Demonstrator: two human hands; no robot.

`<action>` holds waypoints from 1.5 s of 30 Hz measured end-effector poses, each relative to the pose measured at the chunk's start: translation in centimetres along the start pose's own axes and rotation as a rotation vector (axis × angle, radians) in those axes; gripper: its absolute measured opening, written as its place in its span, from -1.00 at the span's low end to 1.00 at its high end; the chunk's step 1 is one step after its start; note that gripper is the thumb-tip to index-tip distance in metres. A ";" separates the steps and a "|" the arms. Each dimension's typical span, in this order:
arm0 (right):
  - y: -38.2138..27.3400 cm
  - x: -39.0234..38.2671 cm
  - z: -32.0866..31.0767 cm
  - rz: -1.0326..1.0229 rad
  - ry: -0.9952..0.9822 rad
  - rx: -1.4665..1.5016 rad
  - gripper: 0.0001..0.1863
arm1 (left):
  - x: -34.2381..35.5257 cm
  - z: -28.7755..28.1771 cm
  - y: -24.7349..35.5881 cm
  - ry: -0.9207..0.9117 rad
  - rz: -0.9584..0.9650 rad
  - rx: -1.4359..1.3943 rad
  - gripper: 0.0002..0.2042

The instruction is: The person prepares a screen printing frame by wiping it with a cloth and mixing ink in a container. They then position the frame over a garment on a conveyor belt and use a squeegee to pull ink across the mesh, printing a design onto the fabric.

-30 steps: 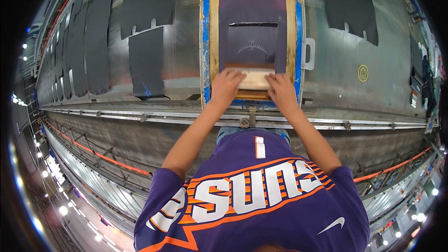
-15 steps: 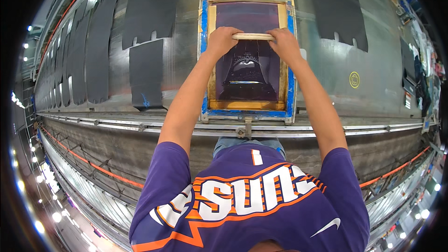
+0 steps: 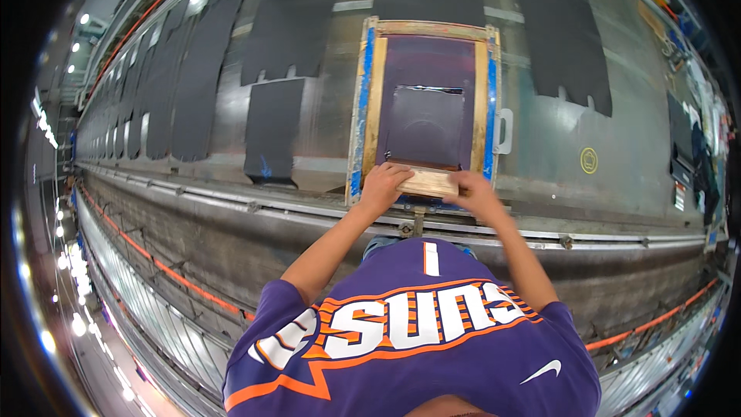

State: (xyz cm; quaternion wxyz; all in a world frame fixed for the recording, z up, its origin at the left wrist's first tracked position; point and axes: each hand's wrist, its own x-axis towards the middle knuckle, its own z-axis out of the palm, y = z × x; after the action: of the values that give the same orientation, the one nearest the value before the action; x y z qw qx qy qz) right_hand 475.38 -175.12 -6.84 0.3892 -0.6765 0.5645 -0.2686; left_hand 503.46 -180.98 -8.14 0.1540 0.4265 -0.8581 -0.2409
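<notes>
A wooden-handled squeegee [image 3: 429,182] lies across the near end of a screen-printing frame [image 3: 373,100], its wide wooden face tipped up. My left hand [image 3: 386,186] is closed on the squeegee's left end, with fingers over the wood. Slightly blurred, my right hand [image 3: 474,194] grips the right end. The frame has wooden inner bars and blue tape along its sides. On its dark purple mesh [image 3: 430,120] a dull rectangle shows, with a thin line of wet ink at its far edge. The squeegee's blade is mostly hidden.
Dark fabric pieces [image 3: 289,15] lie in rows along the long metal table [image 3: 532,177], left, right and beyond the frame. A metal rail [image 3: 309,212] runs along the near edge. A white handle [image 3: 503,131] sits at the frame's right side. Dark items [image 3: 683,147] lie far right.
Both hands have drawn the squeegee from the far part of the mesh to the near end. It has tipped, and the glossy ink pool no longer covers the middle.
</notes>
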 end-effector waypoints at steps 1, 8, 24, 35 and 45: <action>1.6 1.0 -1.8 0.206 0.073 0.145 -0.56 | -0.4 -0.1 0.2 0.023 0.008 -0.006 -0.60; 16.2 9.3 -6.2 0.270 0.677 0.003 -0.56 | 0.3 0.6 1.3 0.059 0.022 0.019 -0.56; 0.1 18.1 2.0 0.215 0.857 -0.015 -0.77 | -8.6 -8.4 -7.1 0.129 -0.012 -0.031 -0.43; -14.3 29.6 25.3 0.245 0.909 0.243 -0.82 | -16.8 -23.9 -28.3 -0.025 -0.066 0.049 -0.51; -14.8 31.4 29.1 0.379 0.826 -0.036 -0.73 | -13.0 -27.8 -37.2 -0.475 -0.210 -0.211 -0.62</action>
State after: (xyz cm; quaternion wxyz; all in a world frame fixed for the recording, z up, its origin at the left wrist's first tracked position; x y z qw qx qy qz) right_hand 513.84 -198.25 -13.01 0.1618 -0.4039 0.7910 -0.4301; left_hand 548.65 -197.69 -5.87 -0.0336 0.4262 -0.7915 -0.4367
